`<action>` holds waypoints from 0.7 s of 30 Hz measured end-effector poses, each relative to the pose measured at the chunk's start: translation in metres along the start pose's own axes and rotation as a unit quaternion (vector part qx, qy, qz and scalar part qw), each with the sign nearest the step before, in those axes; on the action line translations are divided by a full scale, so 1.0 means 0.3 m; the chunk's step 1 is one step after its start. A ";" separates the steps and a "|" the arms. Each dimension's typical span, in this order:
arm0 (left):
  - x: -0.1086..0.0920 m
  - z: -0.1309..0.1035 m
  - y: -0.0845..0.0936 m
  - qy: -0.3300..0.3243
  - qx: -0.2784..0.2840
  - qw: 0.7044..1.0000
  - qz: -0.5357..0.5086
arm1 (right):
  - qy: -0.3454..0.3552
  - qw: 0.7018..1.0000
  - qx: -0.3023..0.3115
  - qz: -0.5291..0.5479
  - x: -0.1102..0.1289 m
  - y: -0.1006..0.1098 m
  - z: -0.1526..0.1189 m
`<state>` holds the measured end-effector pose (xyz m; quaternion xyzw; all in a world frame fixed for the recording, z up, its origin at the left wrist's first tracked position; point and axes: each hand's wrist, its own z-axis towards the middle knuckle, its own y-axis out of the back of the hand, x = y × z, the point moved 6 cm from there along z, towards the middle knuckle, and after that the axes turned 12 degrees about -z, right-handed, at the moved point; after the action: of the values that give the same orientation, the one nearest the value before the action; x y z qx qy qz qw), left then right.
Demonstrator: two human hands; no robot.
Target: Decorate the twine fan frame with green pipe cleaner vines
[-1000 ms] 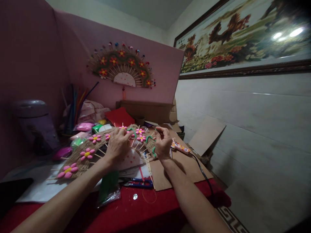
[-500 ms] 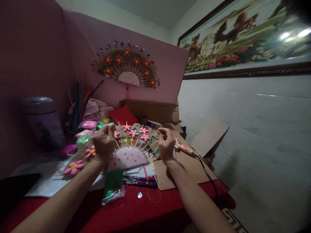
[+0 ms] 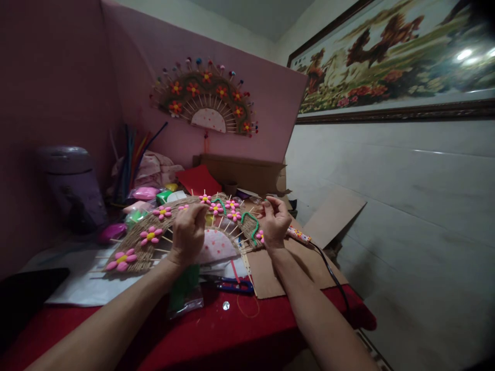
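Observation:
A fan-shaped craft [image 3: 137, 247] of brown twine and thin sticks lies across the table, dotted with pink clay flowers [image 3: 150, 235] with yellow centres. Wavy green strips [image 3: 251, 222] sit on its right part, and its white base [image 3: 216, 245] has pink dots. Over the fan's middle, my left hand [image 3: 188, 234] is closed with thumb and fingers pinched. My right hand [image 3: 275, 221], also pinched, hovers by the fan's right end. Anything in either pinch is too small or hidden to make out.
Blue-handled scissors [image 3: 235, 286] and a green clay packet [image 3: 184, 288] lie in front. A patterned glue gun [image 3: 298, 235] with a black cord rests on cardboard [image 3: 266, 275]. A lilac flask [image 3: 73, 185] stands left; a finished fan [image 3: 209, 98] hangs behind.
My left hand has moved right, from the fan's left part to its middle, uncovering flowers there. My right hand has shifted slightly right, showing more of the green strip. The view has shifted a little.

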<state>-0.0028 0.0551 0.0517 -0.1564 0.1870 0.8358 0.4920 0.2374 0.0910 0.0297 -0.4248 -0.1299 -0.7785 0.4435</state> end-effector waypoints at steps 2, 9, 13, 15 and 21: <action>-0.020 -0.014 -0.021 -0.020 0.032 0.999 -0.007 | -0.018 1.000 0.012 0.012 -0.015 -0.010 0.005; -0.046 -0.036 -0.038 -0.064 0.063 0.996 0.018 | -0.043 0.999 0.022 0.010 -0.007 -0.009 -0.005; -0.073 -0.060 -0.062 -0.095 0.088 0.991 0.011 | -0.050 0.998 0.022 -0.028 -0.002 -0.001 -0.018; -0.092 -0.077 -0.083 -0.109 0.117 0.987 0.006 | -0.027 0.998 0.034 -0.044 0.011 -0.004 -0.023; -0.109 -0.081 -0.091 -0.077 0.111 0.991 -0.013 | 0.089 0.969 0.202 -0.109 0.073 -0.073 -0.079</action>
<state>0.0385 0.0310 0.0405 -0.0381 0.2380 0.8129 0.5302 0.2016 0.0772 0.0363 -0.2385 -0.2904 -0.8142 0.4426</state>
